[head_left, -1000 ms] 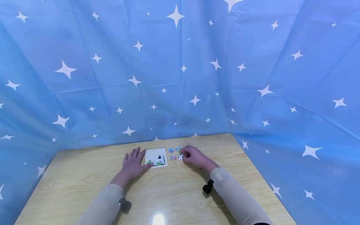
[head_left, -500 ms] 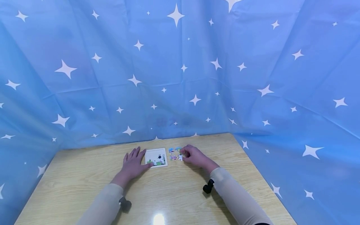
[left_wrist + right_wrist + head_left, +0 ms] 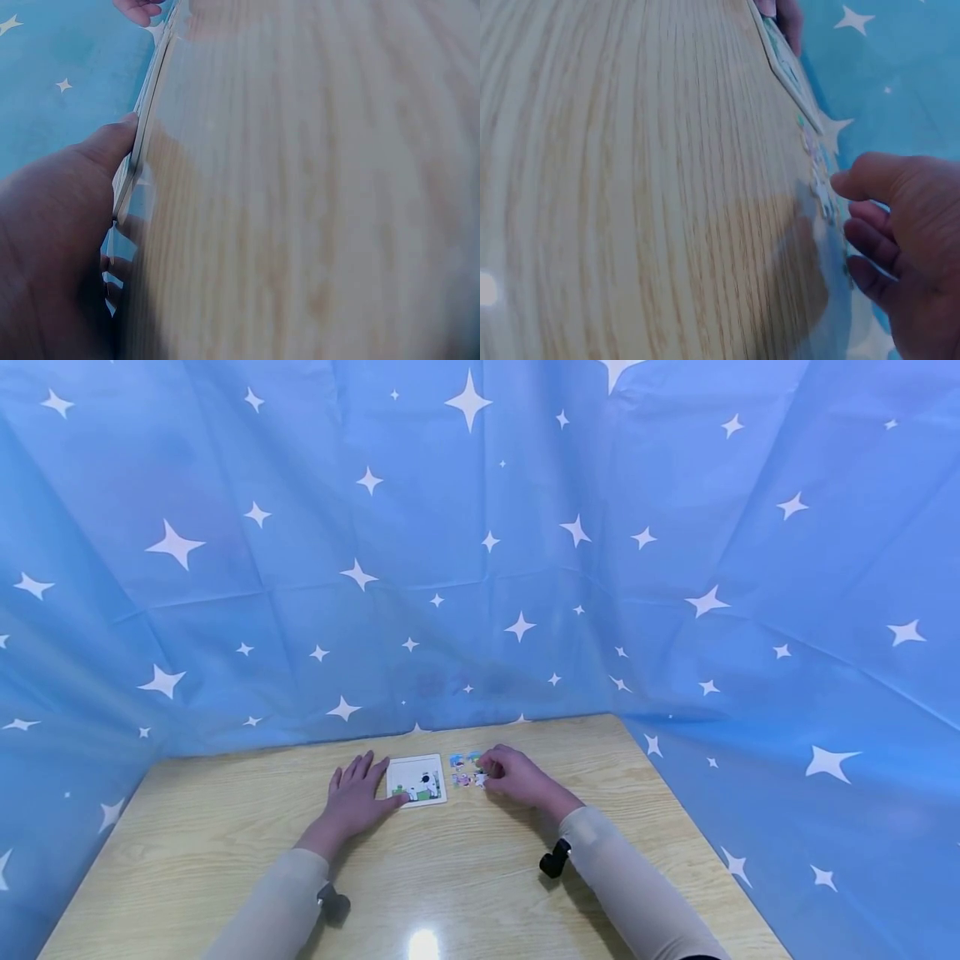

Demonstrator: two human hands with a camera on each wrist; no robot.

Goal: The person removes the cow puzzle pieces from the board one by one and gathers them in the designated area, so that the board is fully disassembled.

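My left hand (image 3: 354,802) rests with spread fingers along the left side of a small white-framed jigsaw puzzle tray (image 3: 405,772). Its thumb lies on the tray's lower edge, and the left wrist view shows the thumb (image 3: 112,142) at that edge. A black-and-white cow picture fills the tray's lower and right part; the upper left is plain white. Right of the tray lie several loose jigsaw pieces (image 3: 462,781). My right hand (image 3: 517,777) hovers at their right side, fingers loosely bent. In the right wrist view its thumb is apart from the fingers, beside a white piece (image 3: 823,199).
Both arms reach across a light wooden table (image 3: 450,868). A blue curtain (image 3: 450,543) with white stars hangs right behind the table's far edge and along its right side. Each wrist wears a small black camera (image 3: 553,860).
My right hand has shifted slightly left, its thumb now overlapping the white loose piece more. My left hand and the tray stay in place.
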